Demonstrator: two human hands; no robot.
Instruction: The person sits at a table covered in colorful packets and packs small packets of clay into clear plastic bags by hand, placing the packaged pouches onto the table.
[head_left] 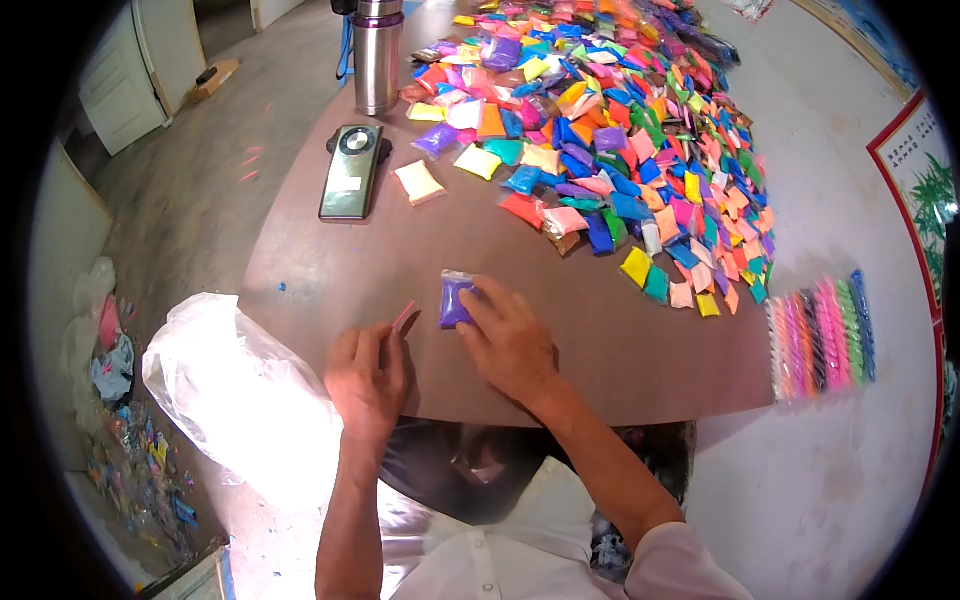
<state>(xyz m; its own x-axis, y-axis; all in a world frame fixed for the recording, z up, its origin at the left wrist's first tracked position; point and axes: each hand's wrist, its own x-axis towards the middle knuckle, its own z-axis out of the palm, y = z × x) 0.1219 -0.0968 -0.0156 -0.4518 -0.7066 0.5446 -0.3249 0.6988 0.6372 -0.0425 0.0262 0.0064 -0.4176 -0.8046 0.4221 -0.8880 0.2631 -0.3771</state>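
A purple packet with a clear top edge lies on the brown table, and my right hand has its thumb and fingertips on the packet's right side. To the left of it, my left hand is closed in a pinch near the table's front edge, with a thin pink strip sticking up from its fingertips. The strip and the packet are apart. Beyond both hands spreads a big heap of small colourful packets.
A phone and a steel flask stand at the table's left side, near a loose peach packet. A white plastic bag hangs at the front left edge. Twisted coloured sticks lie at the right.
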